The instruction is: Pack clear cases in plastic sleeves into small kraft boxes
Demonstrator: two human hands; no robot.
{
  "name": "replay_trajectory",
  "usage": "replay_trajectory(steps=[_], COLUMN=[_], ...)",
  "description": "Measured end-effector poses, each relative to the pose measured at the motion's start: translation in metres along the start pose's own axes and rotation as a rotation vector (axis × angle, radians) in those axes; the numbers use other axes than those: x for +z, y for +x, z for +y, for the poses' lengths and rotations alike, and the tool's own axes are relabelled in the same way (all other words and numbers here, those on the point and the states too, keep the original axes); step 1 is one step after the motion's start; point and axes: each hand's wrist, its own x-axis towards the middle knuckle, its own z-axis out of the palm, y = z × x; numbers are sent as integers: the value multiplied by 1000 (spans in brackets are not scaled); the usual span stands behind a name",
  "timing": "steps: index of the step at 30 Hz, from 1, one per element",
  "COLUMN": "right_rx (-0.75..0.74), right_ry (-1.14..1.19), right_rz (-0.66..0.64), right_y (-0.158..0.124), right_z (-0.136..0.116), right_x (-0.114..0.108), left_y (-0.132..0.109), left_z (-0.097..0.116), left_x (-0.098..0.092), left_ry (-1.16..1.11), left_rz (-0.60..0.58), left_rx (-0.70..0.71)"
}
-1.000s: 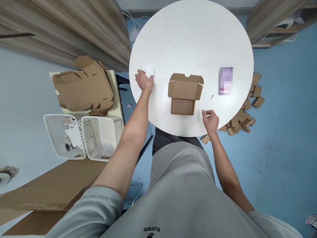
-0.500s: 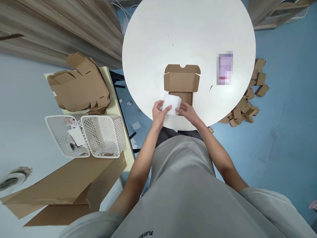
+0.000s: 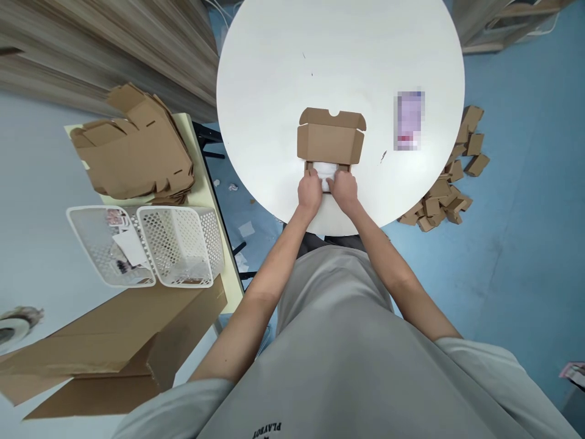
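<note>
A small brown cardboard box (image 3: 336, 145) lies on the round white table, its lid raised and tilted away from me. Inside its tray sits a soft white packet (image 3: 325, 169), partly covered by my fingers. My left hand (image 3: 309, 194) is closed at the packet's left side, fingers curled down into the tray. On the other side my right hand (image 3: 344, 190) grips the packet's right edge, its thumb across the near part. The fingertips inside the box are mostly hidden.
A blurred-out purple item (image 3: 409, 121) lies on the table (image 3: 265, 79) to the right. Flattened cardboard (image 3: 132, 158) and white baskets (image 3: 176, 244) occupy a side table at left, beside a large open carton (image 3: 114, 335). Small boxes (image 3: 441, 198) are piled on the floor at right.
The white packet has gone from above the near edge of the box down into its tray. Both hands moved with it and now reach inside the box.
</note>
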Motion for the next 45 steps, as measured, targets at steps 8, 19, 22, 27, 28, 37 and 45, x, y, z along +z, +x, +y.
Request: replay_trajectory(steps=[8,19,22,27,28,37,45], right_rx=[-36,-268,-372,-374,-347,-235,-120], right_ry=[259,392,231,-40,-51,269,195], right_rz=[400,83,32,-31,-29,183,223], right_y=[9,-13,-57,-100,-103,-95,-55], right_z=[47,66,70,88,92,83,34], right_x=[-34,-58,-43,-2,6,-6,-62], left_y=[31,37,-3,-50,-56,-71,-28], left_z=[-2,-34,-59,-97,-102,-86,-48], left_x=[-48,-71,-65,-33,-25,-4,-28], left_ry=[-169,-375,-245,-6,27,-232,-386], left_rz=[236,-89,-108,-252,-263,58,216], left_rx=[133,340,392,448,440,294,47])
